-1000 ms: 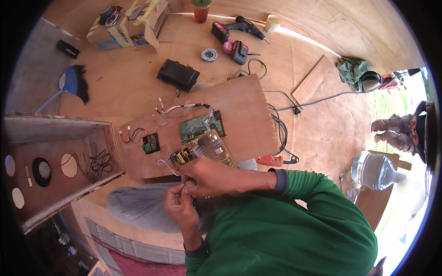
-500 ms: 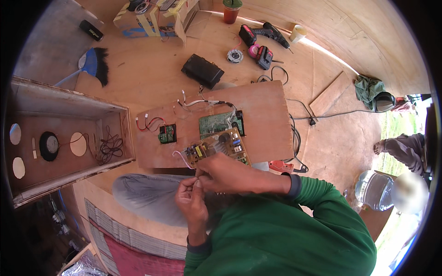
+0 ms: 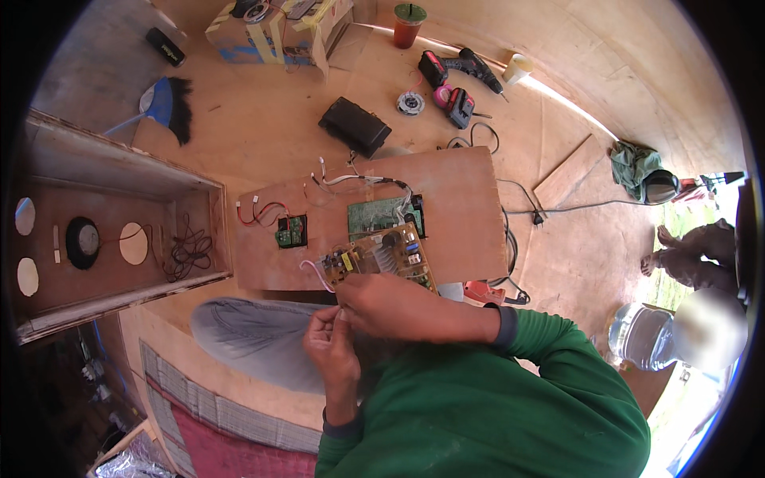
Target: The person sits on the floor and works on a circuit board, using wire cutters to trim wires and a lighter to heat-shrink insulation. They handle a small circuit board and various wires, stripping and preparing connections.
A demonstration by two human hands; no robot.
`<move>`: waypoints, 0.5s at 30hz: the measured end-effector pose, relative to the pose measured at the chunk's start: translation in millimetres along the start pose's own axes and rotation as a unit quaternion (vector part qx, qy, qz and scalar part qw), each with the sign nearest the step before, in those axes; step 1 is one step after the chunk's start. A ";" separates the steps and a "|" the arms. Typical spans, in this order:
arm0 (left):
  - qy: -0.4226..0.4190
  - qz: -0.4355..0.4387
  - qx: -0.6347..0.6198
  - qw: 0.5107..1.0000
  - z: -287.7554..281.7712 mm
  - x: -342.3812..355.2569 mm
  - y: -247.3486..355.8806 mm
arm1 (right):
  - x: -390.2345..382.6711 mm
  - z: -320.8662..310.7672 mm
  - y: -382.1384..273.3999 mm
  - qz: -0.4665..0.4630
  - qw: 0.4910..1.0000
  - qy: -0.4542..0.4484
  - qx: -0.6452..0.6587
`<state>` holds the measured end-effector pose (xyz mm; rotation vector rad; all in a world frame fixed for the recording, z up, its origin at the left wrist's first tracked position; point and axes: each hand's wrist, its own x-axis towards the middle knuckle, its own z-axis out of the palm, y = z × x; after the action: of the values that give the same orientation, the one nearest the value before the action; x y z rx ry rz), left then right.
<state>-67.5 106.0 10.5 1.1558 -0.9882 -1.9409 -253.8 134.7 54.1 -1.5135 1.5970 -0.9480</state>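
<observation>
My left hand is closed in a pinch just in front of the wooden panel, its fingertips meeting those of my right hand. What sits between them is too small to make out. Reaching in from the right, my right hand is also closed, beside the lower edge of a brown circuit board. That board carries capacitors and a heat sink and lies tilted on the wooden panel. Behind it a green circuit board with wires sits at a cutout. A smaller green board with red wires lies to the left.
An open wooden box with round holes and a coiled cable stands at the left. Beyond the panel lie a black case, a cordless drill and a battery. A water jug is at the right, near another person's legs.
The view has shifted slightly. My hands stay pinched together at nearly the same spot, the right hand turning a little. At the far right, the other person's legs have moved.
</observation>
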 end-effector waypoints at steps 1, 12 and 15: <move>-0.003 -0.004 0.007 1.000 -1.8 -0.4 -0.7 | -1.3 -3.1 -4.7 -0.010 1.000 -0.010 -0.028; 0.011 0.026 -0.010 1.000 4.7 2.4 -10.3 | -3.6 18.0 -6.0 0.054 0.995 0.078 -0.002; 0.009 0.033 -0.027 0.999 7.0 3.1 -13.4 | -3.2 23.1 -7.9 0.072 0.990 0.123 0.011</move>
<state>-77.2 112.0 0.0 1.0938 -0.9465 -1.8912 -229.5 137.0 50.5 -1.2861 1.8358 -1.0979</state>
